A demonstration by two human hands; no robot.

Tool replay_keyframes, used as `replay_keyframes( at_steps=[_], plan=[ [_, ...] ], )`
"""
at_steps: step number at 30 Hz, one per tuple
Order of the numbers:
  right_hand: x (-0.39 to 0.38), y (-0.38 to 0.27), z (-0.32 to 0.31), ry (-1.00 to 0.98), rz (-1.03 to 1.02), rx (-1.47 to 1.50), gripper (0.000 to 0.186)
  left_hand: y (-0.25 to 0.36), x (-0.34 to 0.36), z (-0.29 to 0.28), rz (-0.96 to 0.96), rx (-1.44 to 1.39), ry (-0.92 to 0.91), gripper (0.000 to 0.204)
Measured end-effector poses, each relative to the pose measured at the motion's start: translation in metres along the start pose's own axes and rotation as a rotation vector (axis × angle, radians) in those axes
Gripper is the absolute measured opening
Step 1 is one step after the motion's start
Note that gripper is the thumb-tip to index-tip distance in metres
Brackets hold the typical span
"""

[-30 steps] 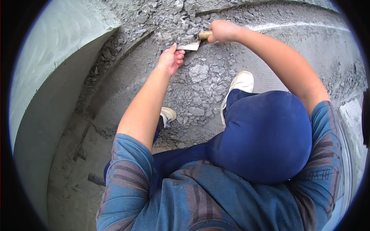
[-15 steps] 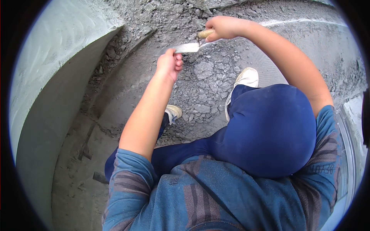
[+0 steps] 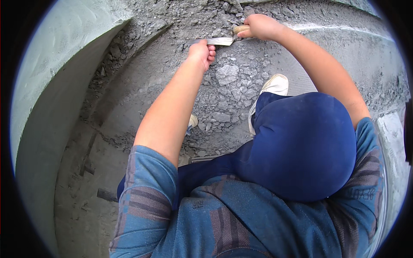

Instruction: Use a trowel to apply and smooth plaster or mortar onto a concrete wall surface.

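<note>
A trowel (image 3: 222, 41) with a flat pale metal blade and a tan handle is held out in front of me, over the rubble. My right hand (image 3: 263, 27) is closed around the handle. The fingers of my left hand (image 3: 201, 53) are curled, with the thumb against the blade toward its far end from the handle. That end of the blade is partly hidden by the left hand. Below the blade, broken grey rubble (image 3: 227, 75) lies between my two feet.
A curved grey concrete wall (image 3: 64, 81) rises on the left. My white shoes (image 3: 276, 84) stand at either side of the rubble. A pale line (image 3: 327, 27) curves along the ground at the far right. A short dark bar (image 3: 106, 195) lies at lower left.
Both hands have moved farther away and a little to the right, with the trowel between them. My left forearm now covers more of the left shoe.
</note>
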State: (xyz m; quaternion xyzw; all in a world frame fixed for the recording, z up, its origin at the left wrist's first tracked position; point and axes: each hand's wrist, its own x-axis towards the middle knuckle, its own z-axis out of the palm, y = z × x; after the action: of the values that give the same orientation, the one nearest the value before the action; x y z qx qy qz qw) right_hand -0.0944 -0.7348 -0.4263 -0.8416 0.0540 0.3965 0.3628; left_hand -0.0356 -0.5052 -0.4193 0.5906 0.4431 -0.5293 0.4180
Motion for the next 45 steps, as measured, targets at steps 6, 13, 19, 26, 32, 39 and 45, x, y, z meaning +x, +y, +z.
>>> replay_keyframes(
  at_steps=[6,13,19,26,32,39,45],
  plan=[
    [-0.014,-0.011,-0.014,0.303,-0.057,-0.165,0.053,0.021,-0.009,-0.002,0.126,-0.041,-0.123,0.017],
    [-0.042,-0.048,-0.109,0.425,-0.043,-0.136,0.044,0.092,-0.078,0.021,0.443,0.023,-0.256,0.019],
    [-0.053,-0.035,-0.129,0.327,-0.081,-0.198,0.041,0.114,-0.123,0.047,0.654,0.205,-0.207,0.027],
    [-0.044,0.012,-0.055,0.013,-0.235,-0.478,0.038,-0.019,-0.063,0.052,0.032,-0.182,-0.13,0.024],
    [-0.048,0.043,-0.032,-0.077,-0.137,-0.176,0.047,-0.041,-0.03,0.048,-0.075,-0.14,-0.284,0.024],
    [-0.102,-0.026,-0.079,-0.095,0.051,-0.194,0.038,-0.055,-0.038,0.06,-0.163,-0.065,-0.424,0.039],
    [-0.1,-0.029,-0.054,-0.015,0.05,-0.364,0.033,-0.055,-0.089,0.036,0.002,0.493,-0.446,0.053]
  ],
)
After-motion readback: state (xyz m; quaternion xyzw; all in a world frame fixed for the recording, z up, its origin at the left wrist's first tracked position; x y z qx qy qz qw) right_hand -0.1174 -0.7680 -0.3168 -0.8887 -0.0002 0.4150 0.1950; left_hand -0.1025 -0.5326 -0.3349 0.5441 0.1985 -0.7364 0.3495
